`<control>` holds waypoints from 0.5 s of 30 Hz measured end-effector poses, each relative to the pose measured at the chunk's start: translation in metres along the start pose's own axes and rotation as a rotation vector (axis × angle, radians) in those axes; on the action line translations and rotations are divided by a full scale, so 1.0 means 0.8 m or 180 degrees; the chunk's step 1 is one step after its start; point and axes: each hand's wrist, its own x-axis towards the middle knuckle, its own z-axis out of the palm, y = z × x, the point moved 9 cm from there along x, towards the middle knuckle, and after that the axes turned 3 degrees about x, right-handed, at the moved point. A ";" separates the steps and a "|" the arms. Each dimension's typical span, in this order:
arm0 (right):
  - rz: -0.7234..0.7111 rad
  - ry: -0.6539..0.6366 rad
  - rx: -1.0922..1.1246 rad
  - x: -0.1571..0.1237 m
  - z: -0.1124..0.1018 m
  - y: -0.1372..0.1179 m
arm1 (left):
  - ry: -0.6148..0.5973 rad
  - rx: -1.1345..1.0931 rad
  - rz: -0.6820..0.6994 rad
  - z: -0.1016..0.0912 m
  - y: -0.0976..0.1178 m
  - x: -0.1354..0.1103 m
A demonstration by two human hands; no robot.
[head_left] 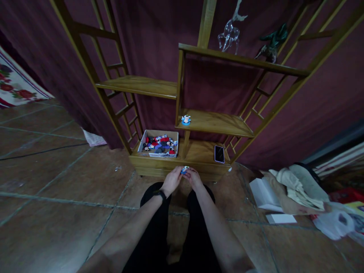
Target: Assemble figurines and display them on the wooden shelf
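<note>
Between my two hands, just in front of the shelf unit's base, is a small figurine with a blue base and a white upper part. My left hand closes on it from the left, and a dark band circles that wrist. From the right, the fingers of my right hand grip the same figurine. A similar figurine, on a round blue base, stands at the left end of the middle shelf. An open cardboard box on the lowest board holds several small red, black, white and purple figures.
A phone lies on the lowest board at right. On the upper shelf stand a clear deer ornament and a dark green one. White boxes, cloth and plastic bags lie on the floor at right.
</note>
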 end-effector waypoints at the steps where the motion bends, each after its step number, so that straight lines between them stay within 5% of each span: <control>1: 0.0008 -0.0039 0.0016 0.000 0.001 0.000 | -0.0051 0.0217 0.0086 0.002 0.005 -0.003; 8: 0.0044 -0.0036 0.0006 0.000 -0.003 0.003 | -0.0486 0.1602 0.0618 0.024 0.018 -0.016; 15: -0.0064 -0.0253 -0.0122 -0.006 0.008 -0.007 | -0.0476 0.1590 0.0710 0.026 0.018 -0.020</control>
